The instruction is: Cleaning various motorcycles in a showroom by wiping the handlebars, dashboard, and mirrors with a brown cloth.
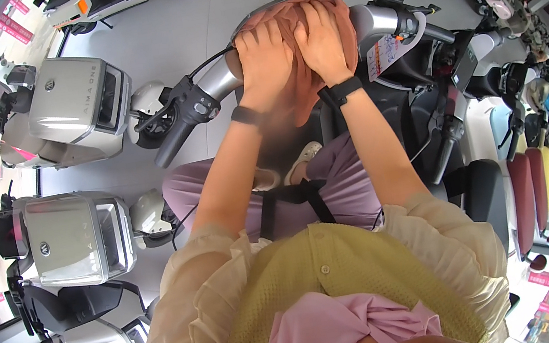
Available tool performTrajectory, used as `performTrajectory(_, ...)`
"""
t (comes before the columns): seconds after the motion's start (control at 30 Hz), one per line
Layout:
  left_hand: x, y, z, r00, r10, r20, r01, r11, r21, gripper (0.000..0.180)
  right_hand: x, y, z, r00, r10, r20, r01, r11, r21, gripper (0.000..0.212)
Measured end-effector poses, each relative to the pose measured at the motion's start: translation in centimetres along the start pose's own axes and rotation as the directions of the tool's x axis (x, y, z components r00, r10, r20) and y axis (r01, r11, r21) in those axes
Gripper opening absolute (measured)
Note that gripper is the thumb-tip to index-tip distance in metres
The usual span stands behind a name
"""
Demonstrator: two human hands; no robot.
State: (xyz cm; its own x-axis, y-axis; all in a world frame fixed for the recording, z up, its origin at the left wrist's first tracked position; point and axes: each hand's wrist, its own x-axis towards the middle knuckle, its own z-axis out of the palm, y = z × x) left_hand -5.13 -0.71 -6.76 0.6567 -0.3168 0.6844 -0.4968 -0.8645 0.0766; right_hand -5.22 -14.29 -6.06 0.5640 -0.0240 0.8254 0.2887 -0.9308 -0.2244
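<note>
Pink scarf (338, 323) nearest; rust cloth (303, 91) beneath left grip (265, 59), right grip (321, 43).

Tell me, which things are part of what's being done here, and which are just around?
Part of it:
- reddish-brown cloth, draped between the bars
- silver handlebar, showing on both sides of the cloth

Just around:
- silvery scooters on the left
- scooter at the top left
- red seat on the right

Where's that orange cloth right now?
In the head view, the orange cloth lies at upper centre, slightly right, between the two silver sections of the handlebar.
</note>
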Motion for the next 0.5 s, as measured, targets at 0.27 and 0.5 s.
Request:
performTrajectory(0.27, -2.0, 0.9, -2.0, 0.969, 0.247, -0.015, -0.246, 0.953, -0.175, 0.045, -6.2, -1.9, -2.1, 0.952, 0.302, 0.053, -0.304, 0.952, 0.033, 0.051)
performTrajectory(0.5, -4.3, 2.0, -0.6, 0.972, 0.237, -0.003, -0.236, 0.967, -0.096, 0.050, -5.6, -0.9, -3.6, 0.984, 0.111, 0.137, -0.085, 0.980, -0.179, 0.056)
